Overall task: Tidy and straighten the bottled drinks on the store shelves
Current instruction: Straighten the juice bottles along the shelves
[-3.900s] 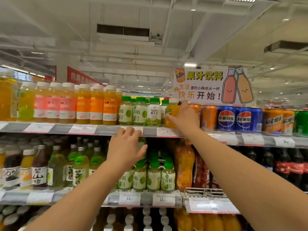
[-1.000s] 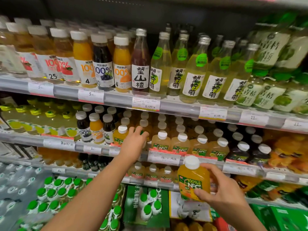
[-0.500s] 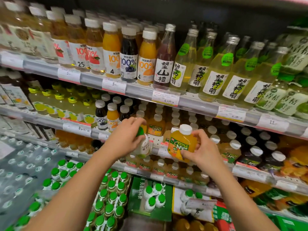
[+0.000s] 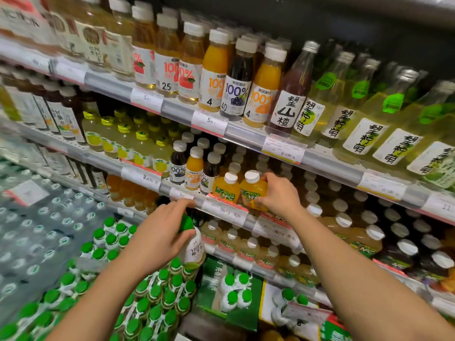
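Observation:
My right hand [image 4: 279, 196] grips an orange NFC juice bottle [image 4: 251, 190] with a white cap, standing it at the front of the middle shelf next to another orange NFC bottle [image 4: 227, 188]. My left hand [image 4: 160, 236] holds a white coconut-water bottle [image 4: 194, 249] with a green cap by its neck, in front of and below that shelf's edge. Small dark and orange 100% juice bottles [image 4: 194, 168] stand just left of the NFC bottles.
The upper shelf carries 100% juice bottles [image 4: 236, 77] and tall glass lemon drinks [image 4: 349, 102]. Price tags [image 4: 222, 211] line the shelf rails. Green-capped bottles in packs [image 4: 152, 308] fill the floor stack below. Shrink-wrapped water packs [image 4: 37, 230] lie at lower left.
My right hand has carried the orange NFC bottle up and back onto the middle shelf's front row. My left hand has lowered the green-capped bottle away from the shelf.

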`<action>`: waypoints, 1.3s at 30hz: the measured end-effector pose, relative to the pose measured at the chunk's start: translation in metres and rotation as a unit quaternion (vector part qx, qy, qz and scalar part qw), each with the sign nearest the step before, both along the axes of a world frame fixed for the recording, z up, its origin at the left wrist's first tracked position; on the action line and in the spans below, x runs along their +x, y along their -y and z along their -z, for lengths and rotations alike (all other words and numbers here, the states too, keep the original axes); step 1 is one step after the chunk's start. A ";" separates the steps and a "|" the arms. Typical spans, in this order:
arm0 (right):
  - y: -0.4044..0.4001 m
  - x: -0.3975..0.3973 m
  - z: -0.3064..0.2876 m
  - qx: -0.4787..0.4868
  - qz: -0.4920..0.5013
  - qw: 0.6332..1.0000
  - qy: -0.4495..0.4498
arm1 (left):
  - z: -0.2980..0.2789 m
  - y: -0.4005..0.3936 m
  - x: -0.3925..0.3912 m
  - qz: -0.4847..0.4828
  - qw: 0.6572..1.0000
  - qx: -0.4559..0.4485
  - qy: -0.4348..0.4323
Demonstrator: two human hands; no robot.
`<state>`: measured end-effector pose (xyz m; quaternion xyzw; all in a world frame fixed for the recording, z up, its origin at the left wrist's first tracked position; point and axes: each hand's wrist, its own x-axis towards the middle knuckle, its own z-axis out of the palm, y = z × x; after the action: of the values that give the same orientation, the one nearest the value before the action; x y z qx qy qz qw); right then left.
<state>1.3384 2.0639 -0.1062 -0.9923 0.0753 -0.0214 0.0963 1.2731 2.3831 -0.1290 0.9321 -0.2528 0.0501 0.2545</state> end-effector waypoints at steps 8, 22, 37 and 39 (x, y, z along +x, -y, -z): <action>-0.002 0.012 0.010 -0.020 0.020 1.000 -0.006 | 0.009 -0.017 -0.015 -0.021 1.000 0.002 -0.010; 0.005 0.011 0.036 -0.062 0.031 0.997 -0.037 | 0.007 -0.007 -0.021 0.003 1.000 0.014 0.000; 0.007 -0.039 0.011 0.009 -0.021 0.999 0.025 | -0.020 0.039 -0.019 0.043 0.999 0.008 0.020; 0.011 -0.071 0.001 0.119 -0.039 0.992 -0.014 | -0.033 0.058 -0.019 0.052 0.998 0.001 0.026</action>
<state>1.2676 2.0526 -0.1068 -0.9761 0.0397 0.0059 0.2138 1.2536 2.3254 -0.0963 0.9164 -0.3076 0.0605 0.2488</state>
